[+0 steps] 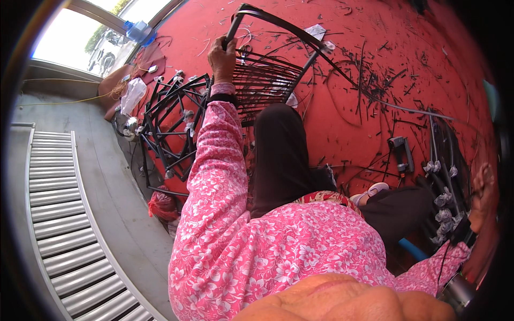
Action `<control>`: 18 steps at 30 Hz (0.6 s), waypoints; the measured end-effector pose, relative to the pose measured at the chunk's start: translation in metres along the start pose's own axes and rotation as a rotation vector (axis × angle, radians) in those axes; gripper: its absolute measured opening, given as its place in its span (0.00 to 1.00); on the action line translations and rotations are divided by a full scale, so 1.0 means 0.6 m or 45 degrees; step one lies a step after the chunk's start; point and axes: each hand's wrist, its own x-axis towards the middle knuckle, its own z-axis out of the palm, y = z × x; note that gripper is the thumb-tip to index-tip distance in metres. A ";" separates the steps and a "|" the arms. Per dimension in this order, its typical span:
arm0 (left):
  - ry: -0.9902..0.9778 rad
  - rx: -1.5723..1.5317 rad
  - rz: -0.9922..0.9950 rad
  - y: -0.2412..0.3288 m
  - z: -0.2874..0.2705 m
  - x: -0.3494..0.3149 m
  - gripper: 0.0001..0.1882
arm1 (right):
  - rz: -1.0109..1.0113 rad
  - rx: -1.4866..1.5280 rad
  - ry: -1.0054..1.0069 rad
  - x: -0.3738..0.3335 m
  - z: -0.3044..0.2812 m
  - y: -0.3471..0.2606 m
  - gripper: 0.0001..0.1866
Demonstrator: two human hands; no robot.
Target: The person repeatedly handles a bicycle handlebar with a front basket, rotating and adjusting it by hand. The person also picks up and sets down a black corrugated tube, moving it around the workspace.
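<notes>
My left hand (222,61) is closed round the side tube of a dark metal frame (308,72), which looks like part of a woven chair. Rows of dark flat strips (267,75) run across that frame, held up in front of my raised knee. One long strip (385,100) trails from its upper right corner toward the right. Far out at the right edge, my right hand (482,187) has its fingers stretched out, with nothing visible in them. Close by it lie dark tubes (433,144) with clear plastic wrapped round their ends.
Other dark frames (174,117) are piled at the left, near a white plastic bag (134,96). A dark handheld tool (401,154) rests on the red floor (342,139), amid scattered strip offcuts. A roller conveyor (64,214) runs along the left. A blue water bottle (140,32) stands by the window.
</notes>
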 end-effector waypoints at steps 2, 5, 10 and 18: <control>-0.064 0.069 0.217 0.032 0.001 -0.016 0.19 | -0.271 -0.177 0.185 0.132 -0.028 -0.062 0.28; -0.172 -0.164 0.274 0.081 -0.002 -0.049 0.19 | -0.423 -0.881 0.725 0.352 -0.083 -0.137 0.38; -0.368 -0.249 0.360 0.137 -0.010 -0.085 0.18 | -0.193 -2.208 1.329 0.505 -0.043 -0.080 0.48; -0.628 -0.414 0.382 0.183 -0.020 -0.098 0.17 | -0.156 -0.815 -0.338 0.372 0.457 0.149 0.18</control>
